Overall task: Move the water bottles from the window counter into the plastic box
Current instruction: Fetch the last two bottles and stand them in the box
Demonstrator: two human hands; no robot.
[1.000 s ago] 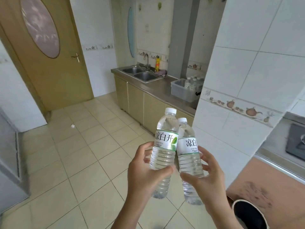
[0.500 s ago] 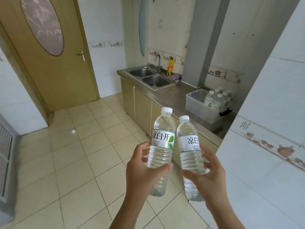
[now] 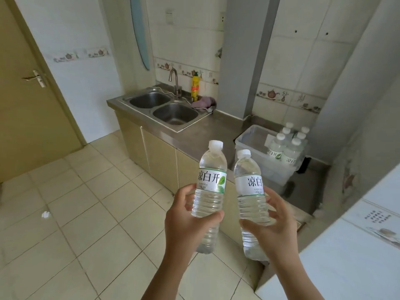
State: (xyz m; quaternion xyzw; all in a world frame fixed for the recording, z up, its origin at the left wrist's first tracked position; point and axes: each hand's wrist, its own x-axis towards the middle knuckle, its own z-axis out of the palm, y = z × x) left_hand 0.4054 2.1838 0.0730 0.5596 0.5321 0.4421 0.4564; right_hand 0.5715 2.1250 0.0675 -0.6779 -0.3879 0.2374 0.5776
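Step in hand: carrying. Left hand, fingers wrapped round one water bottle, lower centre of frame; right hand, fingers wrapped round a second water bottle, just beside the first. Both upright, capped, full.

Destination: clear plastic box, right of centre, on the steel desk; six stored bottles stand at its right end, left part free.

Next move, as judged: approach the desk, lower each bottle upright into the free left part.

Room: double sink and tap at upper centre, yellow bottle, cloth, tiled floor, door at left.
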